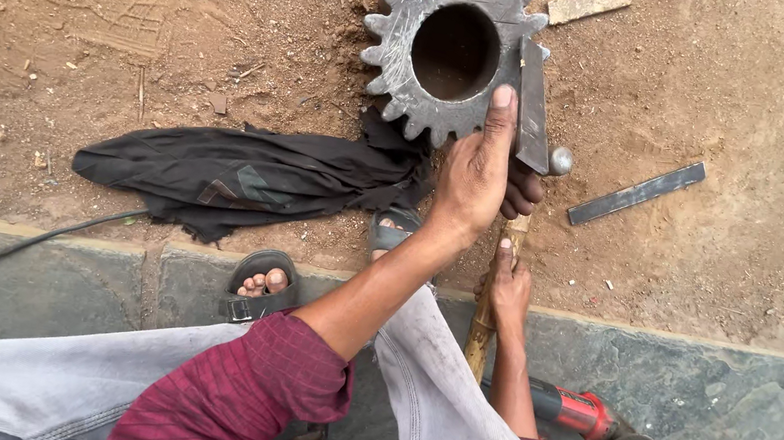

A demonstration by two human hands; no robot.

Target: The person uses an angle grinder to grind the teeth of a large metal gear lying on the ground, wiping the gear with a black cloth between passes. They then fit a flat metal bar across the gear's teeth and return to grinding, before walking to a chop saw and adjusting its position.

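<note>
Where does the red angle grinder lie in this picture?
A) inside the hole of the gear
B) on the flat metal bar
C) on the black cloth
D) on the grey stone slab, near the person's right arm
D: the red angle grinder rests on the grey stone slab, beside the right forearm, away from the gear and the black cloth.

The gear (454, 52) is dull grey metal, rough-ground. The hammer handle (486, 313) is worn wood. At nine o'clock lies matt black cloth (246, 176).

Head camera looks steeply down, close above dirt ground (87, 8)
</note>
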